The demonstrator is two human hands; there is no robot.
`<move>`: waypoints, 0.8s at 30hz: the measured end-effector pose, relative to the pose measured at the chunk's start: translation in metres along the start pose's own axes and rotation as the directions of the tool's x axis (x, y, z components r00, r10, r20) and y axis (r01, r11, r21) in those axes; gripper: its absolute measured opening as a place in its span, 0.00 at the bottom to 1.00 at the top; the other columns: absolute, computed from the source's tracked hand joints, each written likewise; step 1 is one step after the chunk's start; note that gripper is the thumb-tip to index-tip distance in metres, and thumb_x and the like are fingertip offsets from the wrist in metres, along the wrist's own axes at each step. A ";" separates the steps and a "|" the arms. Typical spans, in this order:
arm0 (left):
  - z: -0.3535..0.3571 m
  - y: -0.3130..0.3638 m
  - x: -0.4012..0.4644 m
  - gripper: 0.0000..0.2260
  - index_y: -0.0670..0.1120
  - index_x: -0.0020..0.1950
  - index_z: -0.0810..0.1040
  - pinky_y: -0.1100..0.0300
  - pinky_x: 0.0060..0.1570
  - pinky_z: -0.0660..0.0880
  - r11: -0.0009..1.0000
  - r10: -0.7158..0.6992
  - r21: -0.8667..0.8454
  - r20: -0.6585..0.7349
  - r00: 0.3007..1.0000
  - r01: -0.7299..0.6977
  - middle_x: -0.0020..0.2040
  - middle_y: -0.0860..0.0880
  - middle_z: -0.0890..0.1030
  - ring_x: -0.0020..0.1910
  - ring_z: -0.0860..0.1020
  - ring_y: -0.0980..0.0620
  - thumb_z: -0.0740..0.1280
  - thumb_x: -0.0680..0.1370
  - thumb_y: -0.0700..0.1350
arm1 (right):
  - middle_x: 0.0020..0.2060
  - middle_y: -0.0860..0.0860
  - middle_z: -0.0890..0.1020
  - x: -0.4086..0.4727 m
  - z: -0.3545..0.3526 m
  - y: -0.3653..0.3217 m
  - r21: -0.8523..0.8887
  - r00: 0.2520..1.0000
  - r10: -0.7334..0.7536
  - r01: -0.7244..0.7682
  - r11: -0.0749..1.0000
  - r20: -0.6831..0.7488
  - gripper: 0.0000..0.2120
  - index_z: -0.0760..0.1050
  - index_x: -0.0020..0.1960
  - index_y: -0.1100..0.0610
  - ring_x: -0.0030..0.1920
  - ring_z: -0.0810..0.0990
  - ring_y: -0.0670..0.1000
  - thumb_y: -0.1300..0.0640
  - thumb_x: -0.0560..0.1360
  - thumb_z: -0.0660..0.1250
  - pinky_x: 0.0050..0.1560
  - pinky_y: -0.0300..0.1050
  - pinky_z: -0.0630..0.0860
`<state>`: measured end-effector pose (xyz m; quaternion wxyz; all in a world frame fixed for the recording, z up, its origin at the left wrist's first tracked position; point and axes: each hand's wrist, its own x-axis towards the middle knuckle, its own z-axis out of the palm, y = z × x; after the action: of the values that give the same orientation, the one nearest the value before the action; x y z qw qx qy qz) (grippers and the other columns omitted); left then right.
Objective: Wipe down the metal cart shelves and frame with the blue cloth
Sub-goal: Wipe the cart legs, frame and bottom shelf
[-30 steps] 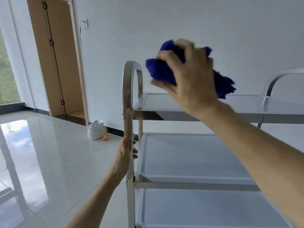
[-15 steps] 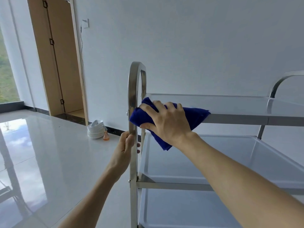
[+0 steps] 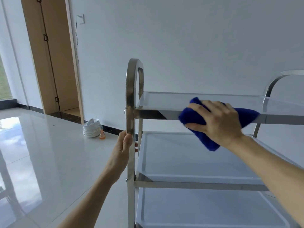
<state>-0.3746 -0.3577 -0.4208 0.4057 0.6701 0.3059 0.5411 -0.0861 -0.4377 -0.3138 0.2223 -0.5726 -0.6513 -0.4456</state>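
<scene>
Item one: metal cart (image 3: 131, 162), three shelves, as I see it from the head camera. Its near upright post rises at centre and curves into an arched handle above the top shelf (image 3: 164, 100); a second arch shows at the far right edge. The middle shelf (image 3: 189, 162) and bottom shelf (image 3: 205, 211) lie bare below.

Item two: blue cloth (image 3: 194, 116), bunched, pressed against the front rail of the top shelf, right of centre. One corner hangs down below the rail, another pokes out to the right past the knuckles.

Item three: my hands. The right hand (image 3: 218, 122) lies spread over the cloth, fingers curled down onto it, gripping it against the rail. The left hand (image 3: 123, 150) is wrapped round the near upright post, between the top and middle shelves, thumb on the near face and fingertips showing on the far side.

Item four: background. A stack of white plates (image 3: 91, 129) sits on the glossy floor (image 3: 49, 162) by the wall, with a small orange bottle (image 3: 102, 134) just beside it. A wooden door (image 3: 52, 55) stands at the left.
</scene>
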 end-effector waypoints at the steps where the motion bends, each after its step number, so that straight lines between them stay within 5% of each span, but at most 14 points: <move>1: 0.000 0.000 0.001 0.11 0.55 0.53 0.72 0.38 0.60 0.74 1.000 0.001 0.006 0.000 1.000 -0.001 0.41 0.61 0.73 0.53 0.76 0.43 0.52 0.84 0.55 | 0.54 0.52 0.83 0.009 -0.001 -0.018 0.023 1.000 -0.003 0.002 1.000 0.017 0.28 0.78 0.63 0.49 0.47 0.82 0.61 0.31 0.75 0.59 0.47 0.56 0.75; 8: -0.006 -0.004 0.009 0.10 0.57 0.53 0.72 0.46 0.55 0.79 0.999 -0.018 0.045 -0.018 1.000 0.019 0.47 0.48 0.75 0.46 0.79 0.55 0.52 0.84 0.56 | 0.58 0.54 0.81 0.055 0.014 -0.103 0.056 0.991 -0.120 0.116 0.992 0.068 0.28 0.70 0.70 0.48 0.51 0.81 0.61 0.33 0.77 0.58 0.53 0.58 0.75; 12: -0.015 -0.011 0.016 0.10 0.60 0.48 0.74 0.45 0.56 0.79 0.999 -0.009 0.036 0.003 1.000 0.009 0.45 0.49 0.76 0.48 0.79 0.49 0.55 0.79 0.60 | 0.54 0.51 0.82 0.038 0.017 -0.045 0.094 0.981 -0.193 0.193 0.977 -0.002 0.27 0.72 0.69 0.47 0.45 0.82 0.58 0.33 0.76 0.61 0.45 0.53 0.78; 19: -0.011 -0.013 0.022 0.12 0.55 0.50 0.73 0.49 0.54 0.76 0.995 -0.023 0.097 -0.019 1.000 0.025 0.40 0.56 0.77 0.49 0.79 0.47 0.53 0.82 0.58 | 0.49 0.52 0.82 -0.031 0.012 0.087 -0.029 0.998 0.022 -0.023 0.999 -0.051 0.29 0.76 0.64 0.51 0.43 0.81 0.61 0.31 0.75 0.59 0.42 0.55 0.77; 24: 0.001 0.016 0.027 0.11 0.45 0.62 0.73 0.47 0.53 0.76 0.912 0.077 0.407 -0.312 0.947 0.060 0.55 0.45 0.74 0.48 0.76 0.47 0.60 0.82 0.47 | 0.50 0.54 0.83 -0.025 0.011 0.071 -0.028 0.996 0.089 -0.089 0.996 0.003 0.28 0.78 0.62 0.52 0.45 0.81 0.62 0.32 0.74 0.59 0.49 0.58 0.76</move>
<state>-0.3679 -0.3429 -0.3939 0.1980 0.6444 0.4718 0.5683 -0.0105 -0.4461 -0.3166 0.2325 -0.6052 -0.6192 -0.4430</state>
